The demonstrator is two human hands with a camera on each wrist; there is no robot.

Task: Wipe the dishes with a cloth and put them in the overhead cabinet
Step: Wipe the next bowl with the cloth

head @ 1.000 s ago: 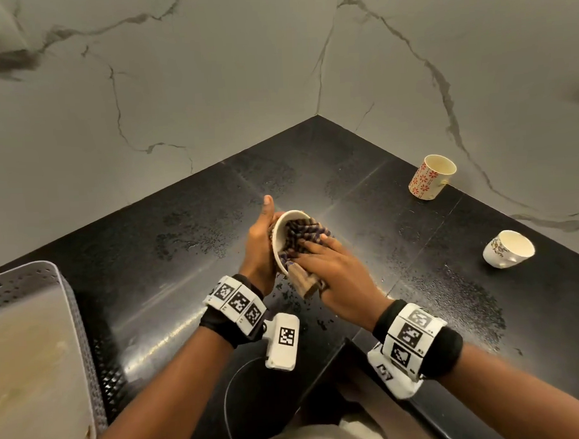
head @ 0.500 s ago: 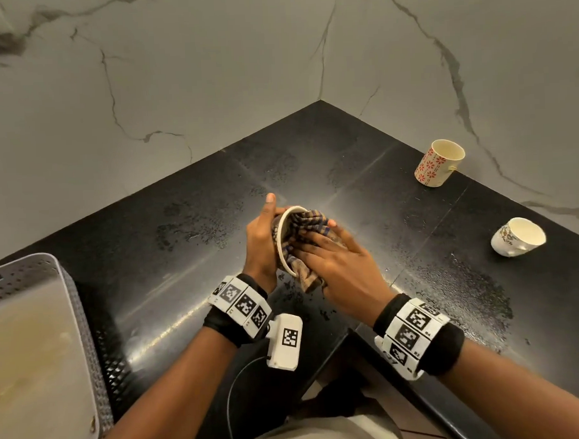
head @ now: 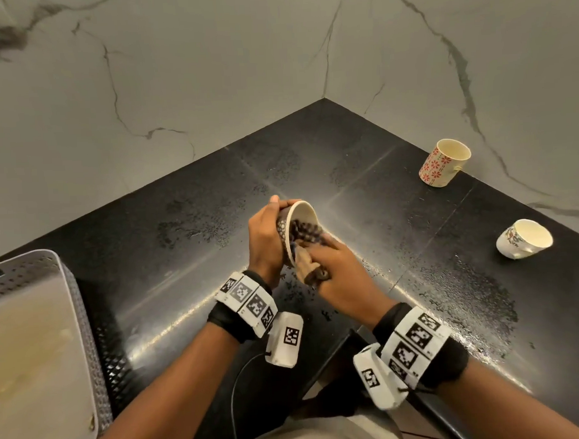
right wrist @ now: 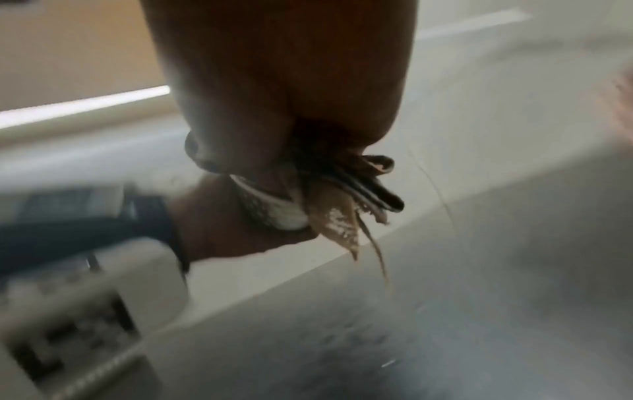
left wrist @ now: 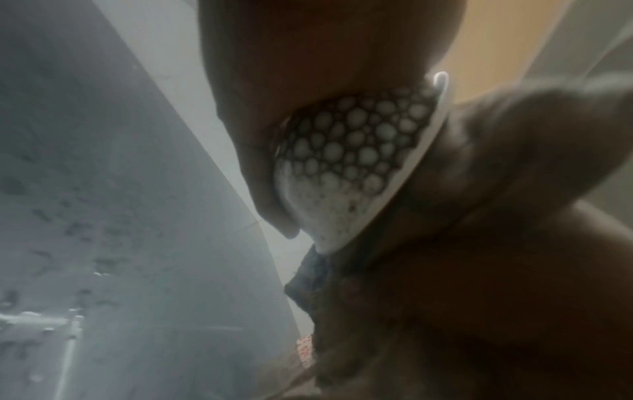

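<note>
A small bowl (head: 301, 215) with a dark bubble pattern on its outside (left wrist: 356, 151) is tipped on its side above the black counter. My left hand (head: 266, 240) grips it from behind, fingers curled over the back and rim. A checked cloth (head: 307, 233) is stuffed inside the bowl, and my right hand (head: 336, 267) holds it bunched there, fingers pushed into the bowl. A loose end of the cloth (right wrist: 346, 216) hangs out below my right hand. Two more cups wait on the counter: a red-flowered cup (head: 443, 162) and a white floral cup (head: 523, 239).
The black counter (head: 183, 250) is wet in patches and meets marble walls in a corner. A grey perforated tray (head: 52, 296) sits at the left edge. Both cups lie tilted at the right, near the wall.
The bowl has tilted so its patterned outside shows. My right hand has shifted lower and turned inside the bowl with the cloth. The left hand keeps its grip.
</note>
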